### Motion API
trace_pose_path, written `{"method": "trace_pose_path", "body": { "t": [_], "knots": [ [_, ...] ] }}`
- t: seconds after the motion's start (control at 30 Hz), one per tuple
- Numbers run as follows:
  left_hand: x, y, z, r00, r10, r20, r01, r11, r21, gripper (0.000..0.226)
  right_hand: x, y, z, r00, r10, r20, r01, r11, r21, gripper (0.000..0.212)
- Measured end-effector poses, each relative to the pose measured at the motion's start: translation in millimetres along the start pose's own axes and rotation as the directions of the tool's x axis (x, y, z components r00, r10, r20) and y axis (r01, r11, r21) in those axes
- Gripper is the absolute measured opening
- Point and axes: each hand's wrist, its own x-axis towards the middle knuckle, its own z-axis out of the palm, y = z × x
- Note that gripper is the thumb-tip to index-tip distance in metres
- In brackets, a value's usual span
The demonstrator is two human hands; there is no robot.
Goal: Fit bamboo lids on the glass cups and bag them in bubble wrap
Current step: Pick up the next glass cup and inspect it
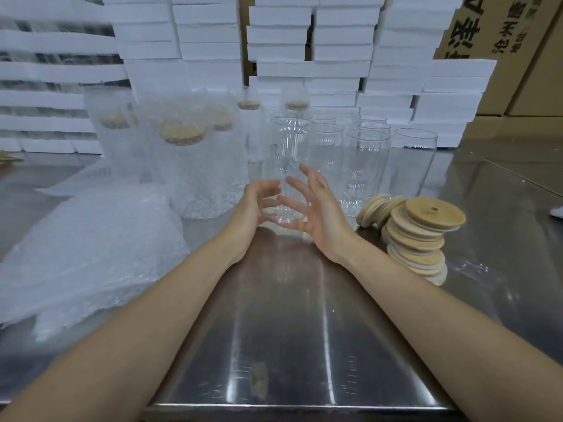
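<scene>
A clear glass cup (288, 153) stands upright and lidless on the steel table, at the front of several empty cups (368, 153). My left hand (254, 208) and my right hand (316, 208) sit on either side of its lower part, fingers spread; whether they touch the glass is unclear. A leaning stack of bamboo lids (422, 236) stands to the right of my right hand. Lidded cups in bubble wrap (195, 166) stand at the left, behind a pile of loose bubble-wrap bags (82, 248).
The steel table (289, 345) runs to its front edge near me. White foam boxes (335, 56) are stacked along the back. Cardboard cartons (518, 56) stand at the back right. A white shoe tip (557, 211) shows at the right edge.
</scene>
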Motion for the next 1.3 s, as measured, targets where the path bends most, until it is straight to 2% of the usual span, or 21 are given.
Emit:
{"method": "trace_pose_path", "body": {
  "t": [0.07, 0.17, 0.23, 0.27, 0.3, 0.37, 0.43, 0.53, 0.67, 0.7, 0.77, 0.83, 0.87, 0.97, 1.03, 1.07, 1.17, 1.3],
  "knots": [
    [-1, -5, 0, 0.993, 0.089, -0.083, -0.072, 0.98, 0.185, 0.041, -1, 1, 1, 1.0, -0.015, 0.014, 0.016, 1.0, -0.022, 0.048],
    [-5, -5, -1, 0.929, 0.317, -0.193, -0.271, 0.935, 0.23, 0.022, -1, 5, 3, 0.999, -0.031, -0.017, 0.03, 0.999, -0.044, 0.064],
    [-4, -3, 0, 0.911, 0.38, -0.159, -0.335, 0.909, 0.249, 0.015, -1, 7, 4, 0.997, -0.068, -0.041, 0.064, 0.994, -0.093, 0.077],
    [-4, -3, 1, 0.927, 0.356, -0.12, -0.324, 0.919, 0.223, 0.019, -2, 6, 4, 0.995, -0.092, -0.047, 0.086, 0.989, -0.121, 0.08],
    [-4, -2, 3, 0.946, 0.314, -0.078, -0.294, 0.935, 0.197, 0.033, -3, 6, 4, 0.992, -0.115, -0.049, 0.107, 0.983, -0.147, 0.078],
    [-5, -3, 4, 0.97, 0.243, 0.009, -0.241, 0.953, 0.183, 0.07, -3, 6, 4, 0.989, -0.136, -0.049, 0.125, 0.973, -0.194, 0.064],
    [-6, -3, 5, 0.972, 0.231, 0.043, -0.235, 0.95, 0.205, 0.088, -3, 2, 4, 0.993, -0.104, -0.06, 0.093, 0.982, -0.165, 0.046],
    [-5, -3, 3, 0.976, 0.219, -0.003, -0.217, 0.966, 0.14, 0.081, 1, -3, -2, 0.997, -0.029, -0.077, 0.027, 0.999, -0.028, 0.036],
    [0, -2, 2, 0.987, 0.141, -0.072, -0.143, 0.99, -0.015, 0.053, 2, -1, -3, 0.999, -0.013, -0.041, 0.012, 1.0, -0.006, 0.015],
    [1, -1, 0, 0.992, 0.111, -0.059, -0.114, 0.992, -0.053, 0.049, 0, 0, -2, 1.0, 0.002, -0.02, -0.002, 1.0, -0.001, 0.015],
    [3, 1, -6, 0.998, 0.062, 0.007, -0.061, 0.993, -0.097, 0.049, -2, 2, 2, 0.999, 0.038, 0.027, -0.038, 0.999, 0.004, 0.036],
    [3, 1, -11, 0.998, 0.036, 0.048, -0.033, 0.997, -0.066, 0.058, -4, 5, 5, 0.998, 0.033, 0.045, -0.032, 0.999, -0.028, 0.056],
    [3, 0, -12, 0.999, 0.033, 0.039, -0.032, 0.999, -0.03, 0.06, -5, 6, 7, 1.0, -0.002, 0.024, 0.003, 0.998, -0.07, 0.06],
    [-2, -1, -6, 0.991, 0.118, -0.058, -0.11, 0.985, 0.133, 0.053, -5, 8, 7, 0.982, -0.17, -0.084, 0.143, 0.954, -0.265, 0.062],
    [-6, -1, -1, 0.991, 0.132, -0.03, -0.123, 0.973, 0.197, 0.049, -3, 8, 6, 0.959, -0.255, -0.123, 0.199, 0.916, -0.349, 0.065],
    [-8, -1, 2, 0.992, 0.123, -0.001, -0.119, 0.969, 0.217, 0.057, -2, 9, 6, 0.948, -0.292, -0.127, 0.22, 0.89, -0.4, 0.068],
    [-12, -2, 7, 0.993, 0.095, 0.065, -0.106, 0.975, 0.196, 0.095, -2, 11, 5, 0.915, -0.398, -0.067, 0.284, 0.753, -0.594, 0.076],
    [-10, -1, 1, 0.996, 0.084, 0.011, -0.085, 0.989, 0.124, 0.096, -9, 10, 8, 0.92, -0.378, 0.104, 0.349, 0.669, -0.656, 0.067]
  ]
}}
